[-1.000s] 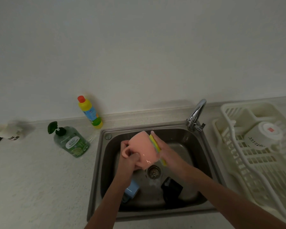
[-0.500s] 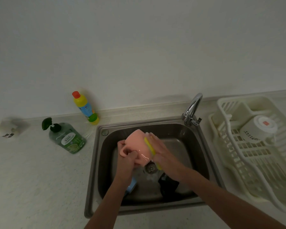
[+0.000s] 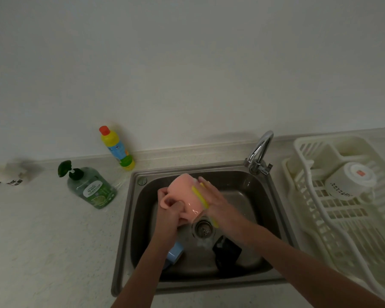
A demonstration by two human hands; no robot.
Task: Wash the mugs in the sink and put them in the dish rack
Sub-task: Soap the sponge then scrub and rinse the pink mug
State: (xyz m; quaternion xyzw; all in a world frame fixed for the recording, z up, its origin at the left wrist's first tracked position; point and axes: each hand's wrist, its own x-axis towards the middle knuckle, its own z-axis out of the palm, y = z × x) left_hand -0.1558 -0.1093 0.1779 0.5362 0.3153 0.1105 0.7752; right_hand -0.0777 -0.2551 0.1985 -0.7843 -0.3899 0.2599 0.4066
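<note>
Glossy pink mug (image 3: 185,197), brushed metal sink (image 3: 273,210), white plastic rack (image 3: 320,218).

Pink mug (image 3: 185,196), yellow sponge (image 3: 199,195)

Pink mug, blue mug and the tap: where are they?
pink mug (image 3: 185,194), head view, its side wall.
blue mug (image 3: 175,254), head view, its visible side.
tap (image 3: 260,147), head view, its curved spout.

Plain pale wall (image 3: 187,63) fills the upper half, unmarked, dimly and evenly lit. Speckled light countertop (image 3: 42,241) runs along its base, meeting it at a low raised backsplash strip (image 3: 198,150). Soft shadows fall on the wall behind the standing items.
</note>
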